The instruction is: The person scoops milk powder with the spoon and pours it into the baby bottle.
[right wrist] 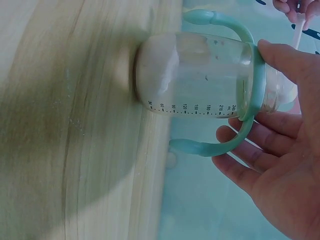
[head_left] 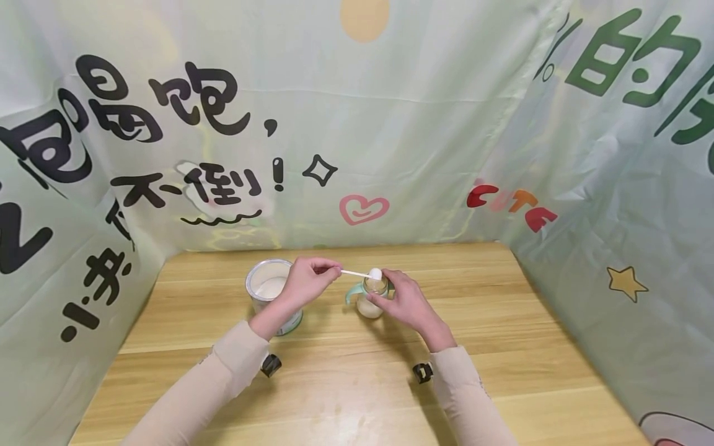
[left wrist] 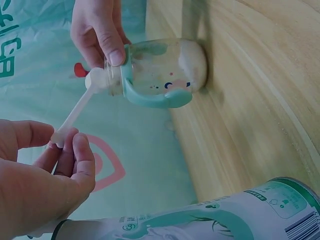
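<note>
My left hand (head_left: 310, 284) pinches the handle end of a white measuring scoop (left wrist: 75, 112) between thumb and fingers. The scoop's bowl is at the open mouth of a clear baby bottle (right wrist: 200, 75), which stands upright on the table. Pale powder (right wrist: 156, 70) lies in the bottom of the bottle. Around its neck is a green ring with two handles (left wrist: 160, 99). My right hand (head_left: 409, 300) grips the bottle at the neck and ring, thumb on one side and fingers on the other. An open can of milk powder (head_left: 268, 294) stands left of the bottle, beside my left forearm.
The wooden table (head_left: 346, 384) is enclosed by printed cloth walls (head_left: 424, 142) at the back and both sides. Black clips (head_left: 271, 365) show at both wrists.
</note>
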A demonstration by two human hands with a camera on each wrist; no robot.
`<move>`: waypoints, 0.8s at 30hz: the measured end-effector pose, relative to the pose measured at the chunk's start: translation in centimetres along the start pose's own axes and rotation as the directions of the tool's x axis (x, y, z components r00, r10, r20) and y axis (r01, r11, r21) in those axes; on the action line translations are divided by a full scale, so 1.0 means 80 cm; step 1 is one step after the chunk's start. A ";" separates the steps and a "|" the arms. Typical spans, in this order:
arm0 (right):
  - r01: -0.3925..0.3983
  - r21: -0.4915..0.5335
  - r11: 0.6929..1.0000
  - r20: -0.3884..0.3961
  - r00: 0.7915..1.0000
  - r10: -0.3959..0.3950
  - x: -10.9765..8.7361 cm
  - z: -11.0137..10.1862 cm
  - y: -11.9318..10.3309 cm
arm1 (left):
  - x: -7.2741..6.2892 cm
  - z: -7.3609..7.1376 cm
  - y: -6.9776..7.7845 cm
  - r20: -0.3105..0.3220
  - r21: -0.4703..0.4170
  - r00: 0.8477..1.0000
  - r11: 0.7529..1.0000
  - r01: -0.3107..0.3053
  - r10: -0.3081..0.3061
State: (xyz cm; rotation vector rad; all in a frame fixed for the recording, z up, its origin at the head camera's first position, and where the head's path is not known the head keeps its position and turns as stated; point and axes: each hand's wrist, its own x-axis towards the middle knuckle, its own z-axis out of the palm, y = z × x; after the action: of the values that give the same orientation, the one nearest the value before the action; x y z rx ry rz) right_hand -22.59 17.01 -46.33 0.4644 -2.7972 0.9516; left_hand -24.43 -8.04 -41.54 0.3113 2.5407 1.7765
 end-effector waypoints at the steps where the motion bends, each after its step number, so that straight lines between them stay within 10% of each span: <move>1: 0.001 0.001 1.000 0.001 1.000 -0.001 0.000 0.000 0.000 | 0.000 0.000 0.000 -0.001 0.001 1.000 1.000 -0.005 0.005; 24: -0.005 0.002 1.000 0.002 1.000 0.005 0.001 0.001 0.001 | -0.002 0.000 -0.001 0.028 0.021 0.999 0.999 -0.048 0.047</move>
State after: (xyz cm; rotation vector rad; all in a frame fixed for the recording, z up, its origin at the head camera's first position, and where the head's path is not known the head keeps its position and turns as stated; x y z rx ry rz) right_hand -22.65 17.00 -46.40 0.4591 -2.8011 0.9559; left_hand -24.25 -8.08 -41.63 0.3969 2.5564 1.7486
